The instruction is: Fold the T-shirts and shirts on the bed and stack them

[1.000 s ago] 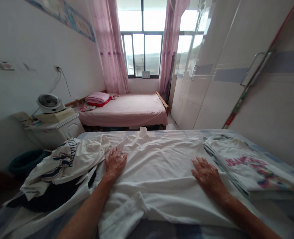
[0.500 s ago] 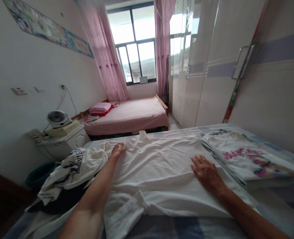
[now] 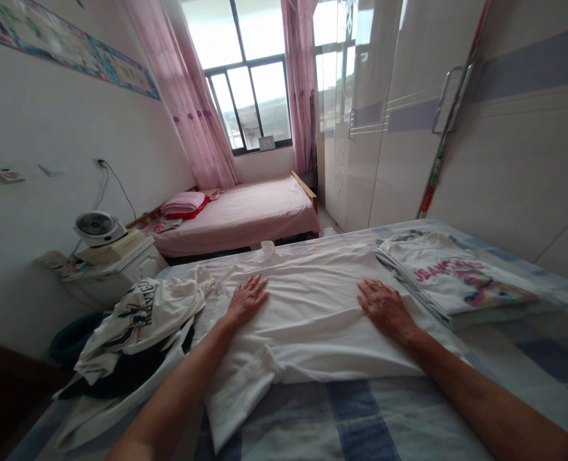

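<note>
A white shirt (image 3: 307, 320) lies spread sideways over the bed in front of me, with wrinkles running across it. One sleeve (image 3: 243, 390) points toward me at the near left, and the collar is at the far left. My left hand (image 3: 249, 299) rests flat on the shirt's left part, fingers stretched out. Over on the right part, my right hand (image 3: 383, 307) also lies flat with its fingers extended. Neither hand grips the cloth. Right of the shirt sits a stack of folded shirts (image 3: 449, 272), the top one white with pink lettering.
Rumpled white and black clothes (image 3: 139, 333) are heaped at the bed's left edge. The checked bedsheet (image 3: 360, 422) shows in front. Beyond are a nightstand (image 3: 134, 262) with a fan (image 3: 100, 227), a pink bed (image 3: 245, 218) and a tall wardrobe (image 3: 399, 128) on the right.
My left hand has moved right from the shirt's left edge onto its surface and now lies flat. My right hand stays flat on the right part. The view has shifted slightly.
</note>
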`<state>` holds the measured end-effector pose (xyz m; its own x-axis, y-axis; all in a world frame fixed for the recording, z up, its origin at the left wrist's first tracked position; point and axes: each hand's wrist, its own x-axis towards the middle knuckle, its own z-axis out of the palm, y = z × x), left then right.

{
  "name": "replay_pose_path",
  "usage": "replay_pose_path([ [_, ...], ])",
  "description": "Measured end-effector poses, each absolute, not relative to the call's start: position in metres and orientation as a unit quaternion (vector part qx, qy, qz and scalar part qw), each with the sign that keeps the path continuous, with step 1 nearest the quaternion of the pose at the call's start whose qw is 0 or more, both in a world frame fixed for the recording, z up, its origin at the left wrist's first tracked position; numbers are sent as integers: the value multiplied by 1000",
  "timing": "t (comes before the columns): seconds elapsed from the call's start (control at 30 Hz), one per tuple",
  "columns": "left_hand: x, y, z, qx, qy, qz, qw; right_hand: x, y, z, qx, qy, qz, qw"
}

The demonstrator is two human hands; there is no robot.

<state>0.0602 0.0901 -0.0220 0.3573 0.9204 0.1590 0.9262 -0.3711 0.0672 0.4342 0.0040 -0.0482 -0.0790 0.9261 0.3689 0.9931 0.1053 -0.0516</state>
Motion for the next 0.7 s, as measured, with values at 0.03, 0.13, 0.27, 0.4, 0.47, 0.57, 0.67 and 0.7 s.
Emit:
replay_pose_path([
  [0.03, 56, 89, -23, -808, -583, -86, 4, 435, 3, -47, -660, -728, -104, 155],
  [0.13, 40, 83, -19, -774, -625, -100, -8, 437, 2, -45, -658, -733, -95, 146],
  [0.27, 30, 41, -6, -797, -588, -133, -48, 442, 2, -41, -654, -740, -75, 139],
  [0.4, 25, -34, 6, -839, -491, -197, -127, 447, -3, -30, -635, -756, -40, 157],
  [0.47, 22, -70, 8, -847, -477, -190, -136, 449, -13, -20, -602, -776, -20, 186],
  [0.57, 16, -108, 7, -854, -484, -157, -111, 450, -42, -3, -532, -819, 39, 210],
  [0.67, 14, -127, 1, -859, -487, -135, -76, 447, -82, 6, -488, -846, 104, 190],
  [0.7, 15, -130, -1, -861, -486, -135, -68, 445, -95, 6, -481, -850, 115, 183],
])
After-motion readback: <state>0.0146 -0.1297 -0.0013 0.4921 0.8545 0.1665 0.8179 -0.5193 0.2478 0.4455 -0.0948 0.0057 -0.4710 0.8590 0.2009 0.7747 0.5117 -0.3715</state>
